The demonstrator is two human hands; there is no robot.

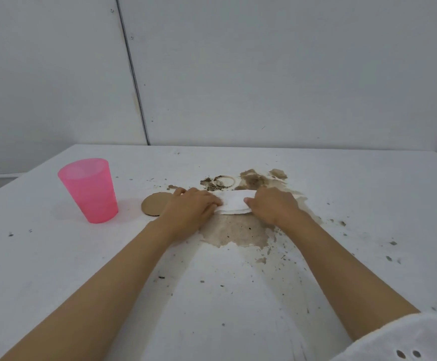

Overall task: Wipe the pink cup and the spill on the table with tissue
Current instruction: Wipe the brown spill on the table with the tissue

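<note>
Both hands, left and right, fingers clamped on folded white tissue over grainy brown spill.

Bright, even light; soft focus, wide-angle edge bending

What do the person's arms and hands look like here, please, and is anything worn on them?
Both forearms are bare, as are the left hand and right hand: no gloves, rings or watch visible. A white eyelet-fabric garment shows at the lower right.
</note>
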